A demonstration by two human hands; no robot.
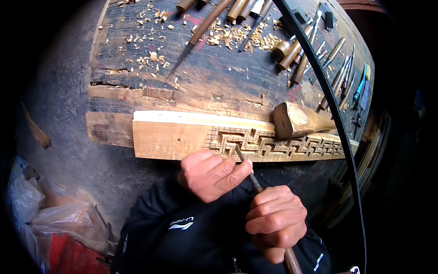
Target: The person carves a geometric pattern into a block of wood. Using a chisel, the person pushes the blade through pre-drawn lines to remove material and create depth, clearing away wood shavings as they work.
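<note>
A pale wooden board (159, 140), carved along its right part with a geometric lattice pattern, lies at the near edge of the workbench. My right hand (277, 219) is wrapped round the wooden handle of a chisel (256, 183). Close to the blade's end, my left hand (212, 174) pinches the metal between thumb and fingers, with its knuckles against the board's lower edge. The tip rests in the carved recesses near the pattern's left end. A wooden mallet (299, 119) lies across the board's upper edge, right of the chisel tip.
The dark, worn workbench (123, 50) carries scattered wood shavings (228, 37). A long chisel (194, 40) lies behind the board, and several more tools (301, 52) lie at the far right. A black strap (326, 84) crosses the view. Clear plastic sheeting (64, 219) sits on the floor, lower left.
</note>
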